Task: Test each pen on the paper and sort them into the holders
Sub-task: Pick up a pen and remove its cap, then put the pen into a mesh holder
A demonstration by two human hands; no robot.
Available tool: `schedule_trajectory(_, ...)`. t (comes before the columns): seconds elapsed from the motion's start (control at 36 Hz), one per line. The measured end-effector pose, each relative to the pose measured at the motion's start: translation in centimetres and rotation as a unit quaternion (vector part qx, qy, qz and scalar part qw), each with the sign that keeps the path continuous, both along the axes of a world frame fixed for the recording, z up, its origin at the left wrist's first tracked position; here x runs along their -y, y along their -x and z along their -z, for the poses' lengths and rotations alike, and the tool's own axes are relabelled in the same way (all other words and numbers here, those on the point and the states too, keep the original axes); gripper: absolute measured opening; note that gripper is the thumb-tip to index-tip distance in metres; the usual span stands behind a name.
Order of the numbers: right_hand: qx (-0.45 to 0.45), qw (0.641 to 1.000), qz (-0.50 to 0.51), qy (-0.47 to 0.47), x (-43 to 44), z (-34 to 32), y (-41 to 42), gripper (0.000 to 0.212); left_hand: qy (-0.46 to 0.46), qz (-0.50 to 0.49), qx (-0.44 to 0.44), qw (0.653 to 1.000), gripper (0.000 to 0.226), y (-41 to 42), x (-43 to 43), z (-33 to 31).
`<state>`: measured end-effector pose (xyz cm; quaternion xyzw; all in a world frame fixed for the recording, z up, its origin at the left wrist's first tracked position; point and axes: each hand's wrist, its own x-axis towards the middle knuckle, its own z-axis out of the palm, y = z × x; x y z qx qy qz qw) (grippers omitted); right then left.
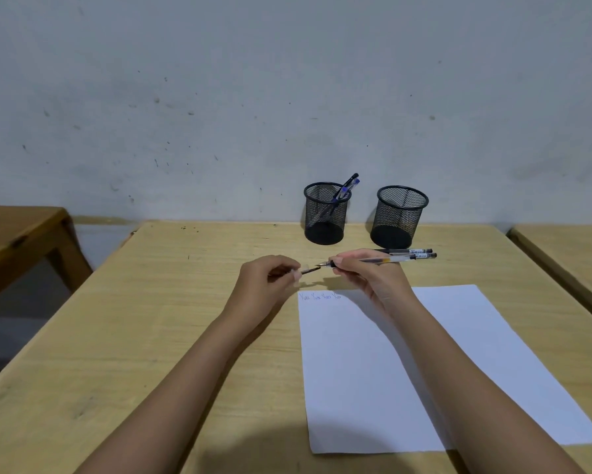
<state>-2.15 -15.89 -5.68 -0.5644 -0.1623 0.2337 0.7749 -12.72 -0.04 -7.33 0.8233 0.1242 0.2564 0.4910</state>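
Both bare forearms reach forward from the lower edge of the view and converge above the wooden table [185, 336], just short of the 2 holders. The left hand [265, 278] is curled, knuckles up, thumb and forefinger pinched on a small dark pen cap [309, 270] that points right. The right hand [363, 268] sits just beside it, wrist bent slightly down, fingers folded around the front of a clear pen [387, 259], whose tip points left toward the cap. The 2 hands are close but not touching; cap and tip stand slightly apart. Both wrists hover above the table.
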Motion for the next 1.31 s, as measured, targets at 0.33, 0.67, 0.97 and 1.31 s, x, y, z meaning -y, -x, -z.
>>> schedule_trajectory(0.33,0.028,0.999,-0.028,-0.003,0.8,-1.2,0.4,0.004,0.089,0.028,0.018,0.996,0.013,0.4,0.8,-1.4)
schedule_trajectory(0.67,0.054,0.997,-0.055,-0.001,1.0,-1.5,0.7,0.013,0.064,0.079,0.004,0.995,0.011,-0.2,1.3,-2.2)
schedule_trajectory(0.97,0.061,0.995,-0.07,-0.025,1.2,-1.6,0.7,0.01,0.09,0.105,0.038,0.99,0.012,-0.8,1.3,-2.7)
schedule_trajectory(1.31,0.126,0.992,0.003,0.02,5.5,-3.7,-2.3,0.008,0.05,0.147,0.009,0.988,0.01,-3.2,-0.3,-6.1)
